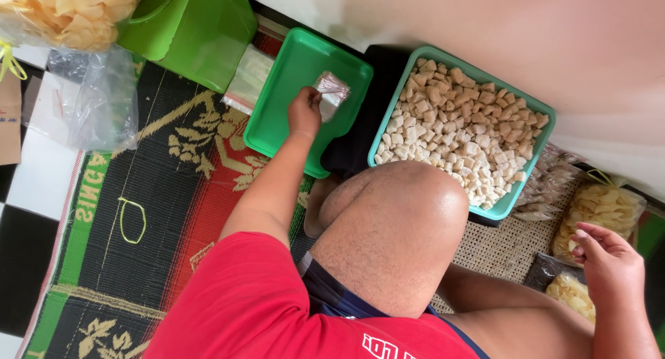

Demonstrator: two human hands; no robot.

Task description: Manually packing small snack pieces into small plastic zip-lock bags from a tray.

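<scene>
Green tray (284,109), red-black patterned mat (173,193), teal basket (512,196)

The packet (332,86) contents are obscured by glare on the clear film. The crisp bag (69,12) is cut off at the top edge. The green bin (201,30) is cropped at the top. The tub (516,193) near corner is hidden behind the knee (395,220). The right hand (606,262) fingertips are curled from view.

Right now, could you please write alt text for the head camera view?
Left hand lowers a small clear packet into an empty green tray, beside a teal tray of pale snack cubes. Right hand hovers near bagged chips.
</scene>
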